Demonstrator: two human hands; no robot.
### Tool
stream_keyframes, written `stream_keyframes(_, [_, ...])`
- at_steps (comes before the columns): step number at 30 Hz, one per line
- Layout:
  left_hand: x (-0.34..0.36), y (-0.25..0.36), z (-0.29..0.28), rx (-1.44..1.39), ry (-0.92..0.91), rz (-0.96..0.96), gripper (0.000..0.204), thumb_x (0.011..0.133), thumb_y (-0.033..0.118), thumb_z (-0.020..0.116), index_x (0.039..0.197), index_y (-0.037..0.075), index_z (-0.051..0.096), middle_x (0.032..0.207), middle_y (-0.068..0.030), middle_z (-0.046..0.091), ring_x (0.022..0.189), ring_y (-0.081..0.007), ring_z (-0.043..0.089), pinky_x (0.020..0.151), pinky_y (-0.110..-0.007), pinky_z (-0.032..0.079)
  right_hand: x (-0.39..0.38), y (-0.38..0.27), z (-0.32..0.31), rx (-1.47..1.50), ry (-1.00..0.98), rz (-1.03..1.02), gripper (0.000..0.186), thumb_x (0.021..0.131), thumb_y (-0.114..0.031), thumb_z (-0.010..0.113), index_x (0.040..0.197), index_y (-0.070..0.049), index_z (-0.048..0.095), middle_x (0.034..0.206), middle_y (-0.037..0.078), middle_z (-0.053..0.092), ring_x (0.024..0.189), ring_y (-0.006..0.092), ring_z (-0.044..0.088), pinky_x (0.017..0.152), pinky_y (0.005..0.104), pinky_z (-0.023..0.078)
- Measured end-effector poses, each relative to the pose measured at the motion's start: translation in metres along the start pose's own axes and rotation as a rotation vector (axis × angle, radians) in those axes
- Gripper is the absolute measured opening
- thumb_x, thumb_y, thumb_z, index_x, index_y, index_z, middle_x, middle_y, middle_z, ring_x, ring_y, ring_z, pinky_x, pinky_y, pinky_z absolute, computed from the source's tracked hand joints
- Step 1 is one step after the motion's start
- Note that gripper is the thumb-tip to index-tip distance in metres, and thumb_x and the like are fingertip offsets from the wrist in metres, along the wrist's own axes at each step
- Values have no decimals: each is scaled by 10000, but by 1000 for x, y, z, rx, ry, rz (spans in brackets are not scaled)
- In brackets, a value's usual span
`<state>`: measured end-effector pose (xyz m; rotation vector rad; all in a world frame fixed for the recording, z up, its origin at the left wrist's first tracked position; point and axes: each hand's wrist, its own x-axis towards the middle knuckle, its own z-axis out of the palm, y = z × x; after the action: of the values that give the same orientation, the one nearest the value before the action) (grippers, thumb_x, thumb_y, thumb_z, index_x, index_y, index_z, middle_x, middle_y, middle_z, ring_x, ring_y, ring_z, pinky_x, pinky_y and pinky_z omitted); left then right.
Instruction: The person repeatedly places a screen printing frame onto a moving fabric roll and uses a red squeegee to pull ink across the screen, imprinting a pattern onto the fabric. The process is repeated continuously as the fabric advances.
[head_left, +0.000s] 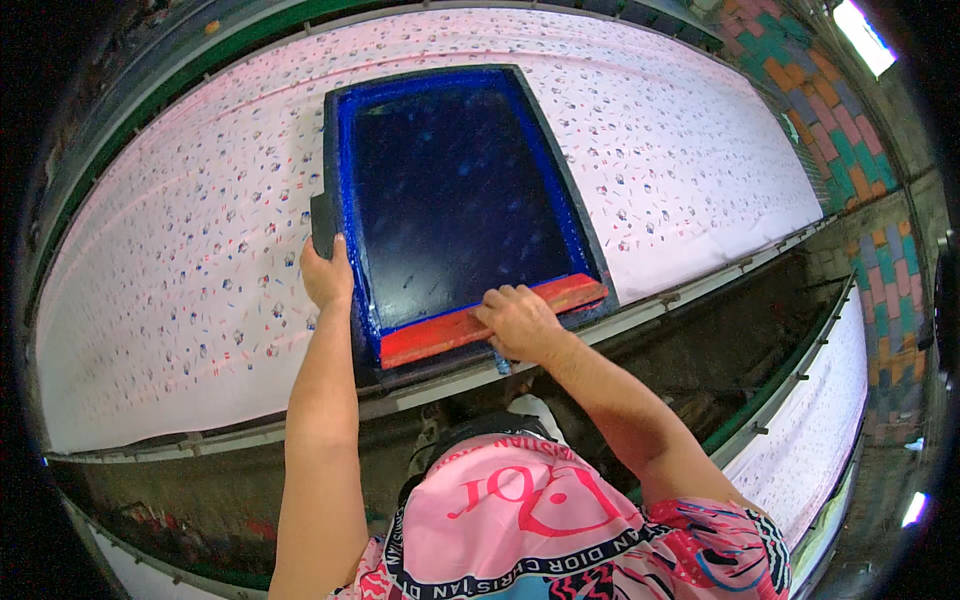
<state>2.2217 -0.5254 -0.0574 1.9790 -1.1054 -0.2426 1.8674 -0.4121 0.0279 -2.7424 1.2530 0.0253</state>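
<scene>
A dark-rimmed printing screen (pixel 332 150) lies flat on white fabric (pixel 210 270) patterned with small coloured motifs. Its mesh (pixel 450 190) looks nearly black, with bright blue along the inner borders. My left hand (pixel 328 278) grips the left edge of the screen, thumb on top, beside a dark tab (pixel 323 222). Across the near end of the screen lies a long red squeegee (pixel 425 340), slightly higher at its right end. My right hand (pixel 522 325) has its fingers curled over the squeegee's middle. The squeegee's lower edge and any ink under it are hidden.
The fabric covers a long table with a metal rail (pixel 680 297) along its near edge. Behind me, across a dark aisle (pixel 720 335), runs another table with pale fabric (pixel 810 430). Multicoloured brick paving (pixel 840 120) shows at the right.
</scene>
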Motion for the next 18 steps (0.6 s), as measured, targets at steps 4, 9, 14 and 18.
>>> stream_keyframes(4, [9,-14,3,64,49,-19,561,962,417,884,1327,16,743,1192,-233,814,1115,-446,778,999,-530,591,-14,-3,-10,122,67,-87,579,820,-496,913,1215,-87,805,1165,119,681,1165,339,655,986,491,541])
stream_keyframes(9, [11,-23,6,72,54,-36,501,938,391,917,1232,8,782,1125,-221,830,1049,-419,795,968,-500,599,-30,35,11,403,123,-202,542,888,-471,880,1212,-43,802,1191,139,729,1169,356,693,1030,503,555])
stream_keyframes(14, [13,-19,8,167,64,-19,443,962,356,902,1187,-14,807,1101,-219,828,1008,-398,786,950,-492,592,-61,125,-7,495,364,-134,479,895,-296,899,1297,-66,777,1379,173,742,1303,399,688,1112,539,547])
stream_keyframes(18, [18,-25,0,133,41,-51,432,970,341,895,1186,-23,811,1103,-227,829,1007,-397,785,952,-490,589,-67,198,-13,503,449,85,526,939,-240,886,1409,-68,725,1537,230,629,1449,464,573,1235,566,479])
